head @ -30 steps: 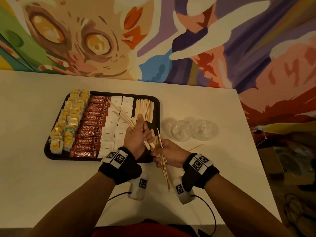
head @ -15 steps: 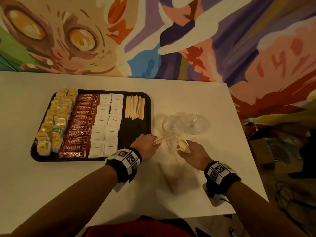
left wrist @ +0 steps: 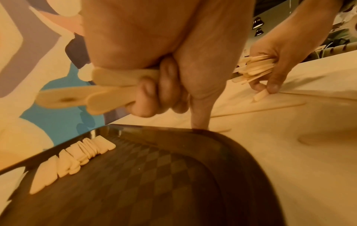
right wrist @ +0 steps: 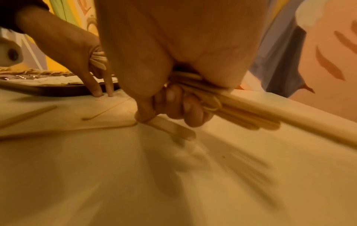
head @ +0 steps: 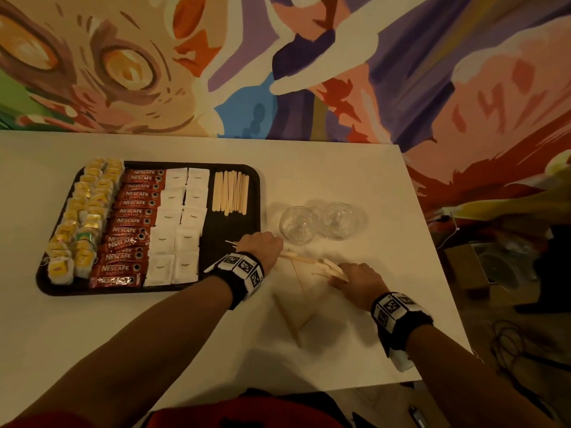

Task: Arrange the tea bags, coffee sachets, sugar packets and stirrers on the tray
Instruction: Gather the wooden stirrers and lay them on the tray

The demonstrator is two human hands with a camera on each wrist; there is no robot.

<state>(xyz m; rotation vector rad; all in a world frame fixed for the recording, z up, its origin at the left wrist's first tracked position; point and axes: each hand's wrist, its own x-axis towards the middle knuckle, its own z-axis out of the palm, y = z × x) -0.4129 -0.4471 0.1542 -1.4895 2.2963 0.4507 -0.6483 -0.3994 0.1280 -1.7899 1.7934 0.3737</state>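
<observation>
The black tray (head: 233, 239) holds rows of yellow tea bags (head: 83, 220), red coffee sachets (head: 133, 220), white sugar packets (head: 179, 230) and a row of wooden stirrers (head: 230, 193). Just right of the tray's front corner, my left hand (head: 272, 242) grips a few stirrers (left wrist: 108, 88), its forefinger tip (left wrist: 199, 123) down on the table by the tray rim (left wrist: 222, 137). My right hand (head: 352, 273) grips a bundle of stirrers (right wrist: 241, 110) and presses one loose stirrer (right wrist: 173, 130) against the table. More loose stirrers (head: 287, 316) lie on the table between my arms.
Two clear glass cups (head: 298, 223) (head: 340, 220) stand on the white table just beyond my hands. The table's right edge (head: 432, 242) is close to my right hand. A painted wall runs behind the table. Boxes and cables lie on the floor at the right.
Both hands have come off the tray's front right corner and moved right onto the table. Loose stirrers now lie on the table. In the last half second little has moved.
</observation>
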